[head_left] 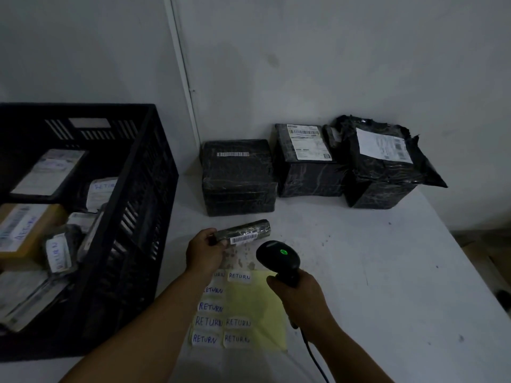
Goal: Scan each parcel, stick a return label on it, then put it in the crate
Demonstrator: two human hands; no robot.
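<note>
Left hand (206, 251) gripping a slim black-wrapped parcel (243, 230) by its end, barcode up, just right of the black crate (132, 244). Right hand (300, 295) wrapped round a barcode scanner (278, 258) with green light on, aimed at it. RETURN label sheet (240, 309) lying underneath on the tabletop (387, 272).

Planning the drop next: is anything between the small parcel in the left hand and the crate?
Nothing visible. The left hand holds the small parcel beside the crate; only the crate's near wall must be cleared.
</note>
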